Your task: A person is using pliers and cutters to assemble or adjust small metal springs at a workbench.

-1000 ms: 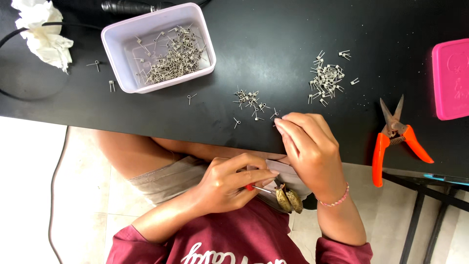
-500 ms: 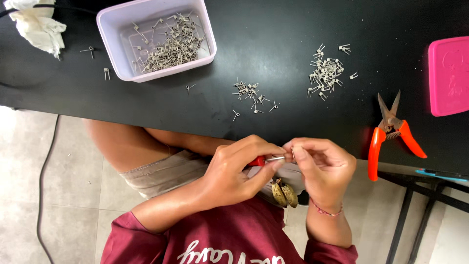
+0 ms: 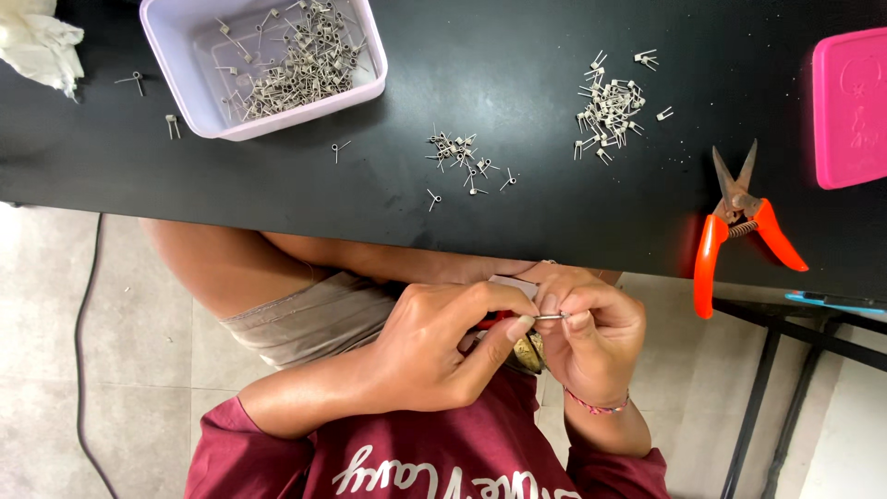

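Now, my hands:
Left hand [image 3: 434, 346]: I pinch a small red-handled tool [image 3: 490, 321], mostly hidden.
Right hand [image 3: 591, 333]: I pinch a tiny metal spring [image 3: 551, 317].
Table [image 3: 517, 212]: loose springs [image 3: 459, 157], orange cutters [image 3: 739, 226].

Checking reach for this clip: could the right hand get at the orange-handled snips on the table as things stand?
Probably yes. The snips lie in the open on the black table, nothing around them, but the right hand pinches a small metal piece together with the left hand.
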